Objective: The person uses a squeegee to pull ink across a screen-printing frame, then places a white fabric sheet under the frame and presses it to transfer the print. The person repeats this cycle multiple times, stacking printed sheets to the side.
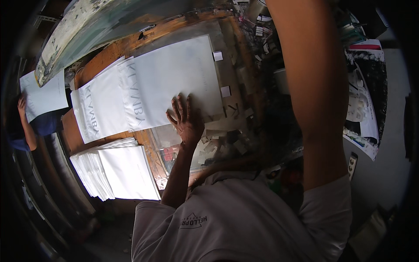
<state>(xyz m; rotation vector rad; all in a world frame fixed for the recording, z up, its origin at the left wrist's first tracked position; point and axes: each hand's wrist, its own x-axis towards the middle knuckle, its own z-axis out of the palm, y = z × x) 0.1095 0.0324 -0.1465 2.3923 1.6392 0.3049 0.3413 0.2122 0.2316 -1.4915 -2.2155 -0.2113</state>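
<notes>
My left hand (188, 123) lies flat with its fingers spread on a smooth white plastic bag or sheet (174, 65). That sheet rests on a worn, tape-marked board (168, 142), its right edge near small white tabs (225, 91). To its left, more white sheets (107, 102) overlap, with large grey lettering along their ends. My right arm (316, 78) reaches up and out past the top edge, so its hand is out of sight. Over the far left hangs a raised frame (54, 52) with a pale, paint-worn edge and a greenish mesh or panel.
A thick stack of white sheets (128, 170) sits at the near left of the wooden table (98, 65). At far left, a co-worker's hand (22, 105) holds a white sheet (46, 96). Cans and clutter (257, 13) stand at the back; a printed poster (364, 100) lies right.
</notes>
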